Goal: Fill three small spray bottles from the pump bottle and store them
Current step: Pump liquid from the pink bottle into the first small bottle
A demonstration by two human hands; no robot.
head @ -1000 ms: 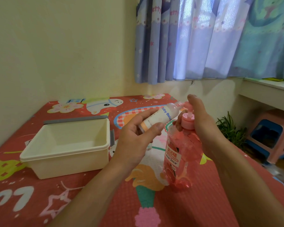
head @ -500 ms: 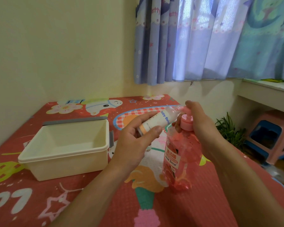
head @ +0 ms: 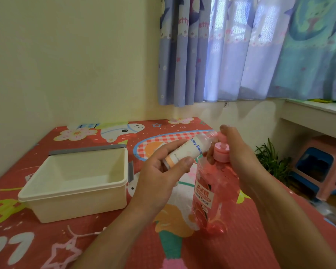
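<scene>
My left hand (head: 159,177) grips a small white spray bottle (head: 190,148) with blue lettering, tilted so its clear neck points up and right at the pump nozzle. A tall pink pump bottle (head: 213,193) with a pink label stands upright on the mat. My right hand (head: 235,150) lies over its pump head (head: 220,149), fingers curled around the top. Only this one small bottle is in view.
A cream plastic bin (head: 80,193) with grey handles sits open to the left on the red cartoon mat (head: 124,239). Walls stand behind and left. Right of the mat's edge are a potted plant (head: 270,158), a pink stool (head: 318,166) and a white shelf.
The pump head has risen a little from its pressed position half a second ago, with my right hand still over it. My left hand holds the small bottle at the nozzle as before.
</scene>
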